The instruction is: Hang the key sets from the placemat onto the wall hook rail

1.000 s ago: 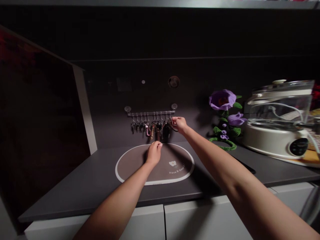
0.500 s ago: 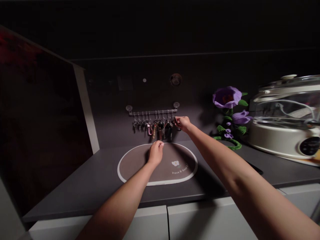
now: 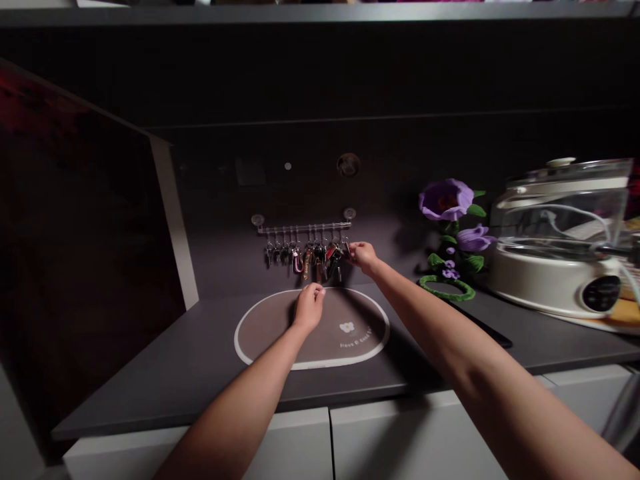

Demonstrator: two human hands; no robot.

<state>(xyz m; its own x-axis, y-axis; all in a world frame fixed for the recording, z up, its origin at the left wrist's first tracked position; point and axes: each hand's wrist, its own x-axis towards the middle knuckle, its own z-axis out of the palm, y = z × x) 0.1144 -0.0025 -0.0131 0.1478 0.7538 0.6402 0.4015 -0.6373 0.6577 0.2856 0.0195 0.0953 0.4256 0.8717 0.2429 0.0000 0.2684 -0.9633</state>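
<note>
One rack (image 3: 305, 228), two suction cups (image 3: 257, 219), mid-frame — keys (image 3: 298, 260) hang under it, metallic with pink and red bits, overlapping, can't count. Right hand (image 3: 363, 256): fingertips pinched at the row's right end, can't tell if holding anything. Left hand (image 3: 309, 308): curled nearly closed over one mat (image 3: 265, 327), contents hidden — mat lettering blurred.

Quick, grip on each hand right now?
Left hand: curled closed over the mat; whether it holds anything cannot be told.
Right hand: pinched closed below the right end of the key rack; anything held is too small to identify.
</note>
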